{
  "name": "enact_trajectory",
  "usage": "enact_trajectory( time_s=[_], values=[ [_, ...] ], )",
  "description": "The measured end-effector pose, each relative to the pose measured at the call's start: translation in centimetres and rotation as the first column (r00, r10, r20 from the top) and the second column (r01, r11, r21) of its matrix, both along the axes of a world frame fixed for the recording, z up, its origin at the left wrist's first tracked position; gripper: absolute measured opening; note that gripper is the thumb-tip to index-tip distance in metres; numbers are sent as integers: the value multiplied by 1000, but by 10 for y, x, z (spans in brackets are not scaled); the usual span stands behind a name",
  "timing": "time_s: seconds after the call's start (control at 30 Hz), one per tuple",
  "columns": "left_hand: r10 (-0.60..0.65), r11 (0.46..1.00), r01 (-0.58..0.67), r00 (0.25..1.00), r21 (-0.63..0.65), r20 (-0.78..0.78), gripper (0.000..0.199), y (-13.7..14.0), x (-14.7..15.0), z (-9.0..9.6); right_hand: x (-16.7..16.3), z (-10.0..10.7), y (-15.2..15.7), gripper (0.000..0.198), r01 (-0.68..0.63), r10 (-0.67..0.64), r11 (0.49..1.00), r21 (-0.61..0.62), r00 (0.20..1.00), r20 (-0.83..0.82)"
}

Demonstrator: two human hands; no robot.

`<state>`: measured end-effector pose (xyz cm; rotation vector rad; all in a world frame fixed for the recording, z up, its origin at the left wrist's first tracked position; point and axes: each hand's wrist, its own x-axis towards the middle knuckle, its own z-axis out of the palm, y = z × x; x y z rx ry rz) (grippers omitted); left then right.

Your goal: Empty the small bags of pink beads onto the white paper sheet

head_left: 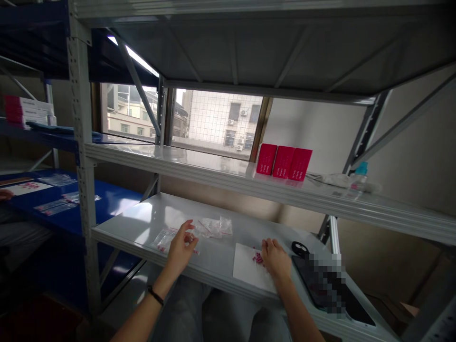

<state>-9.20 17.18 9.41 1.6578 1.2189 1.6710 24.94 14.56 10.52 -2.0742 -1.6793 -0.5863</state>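
Observation:
My left hand hovers over clear plastic bags on the grey shelf, its thumb and fingers curved but apart, and I see nothing between them. Beneath it lies a filled clear bag with small pink pieces inside. Just beyond are more clear zip bags, flat and crumpled. My right hand rests at the right edge of a white sheet, fingers curled together and pointing down. Small dark-pink pieces lie in a loose pile beside its fingertips. Whatever those fingers pinch is hidden.
Right of my right hand lie a black round object and a dark flat device, partly pixelated. Red boxes stand on the shelf above. A metal post rises at left; beyond it, another person's hand shows at a blue shelf.

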Motion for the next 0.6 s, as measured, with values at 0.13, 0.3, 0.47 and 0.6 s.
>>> enact_trajectory(
  time_s=[0.13, 0.3, 0.47, 0.6],
  values=[
    [-230, 970, 233, 972, -73, 48, 55, -58, 36, -13, -34, 25, -47, 41, -302, 300, 953, 28, 925, -232],
    [-440, 880, 417, 896, -230, -60, 70, -120, 58, -49, -82, 2, -126, 30, -725, 524, 689, 4, 494, -694],
    [-590, 791, 507, 780, -342, -209, 79, -131, 48, -91, -81, -73, -157, 33, -638, 309, 769, -26, 407, -859],
    [-461, 887, 417, 834, -200, -303, 58, -127, 35, -120, -66, -122, -158, 43, -566, 294, 825, 12, 410, -863]
  ],
)
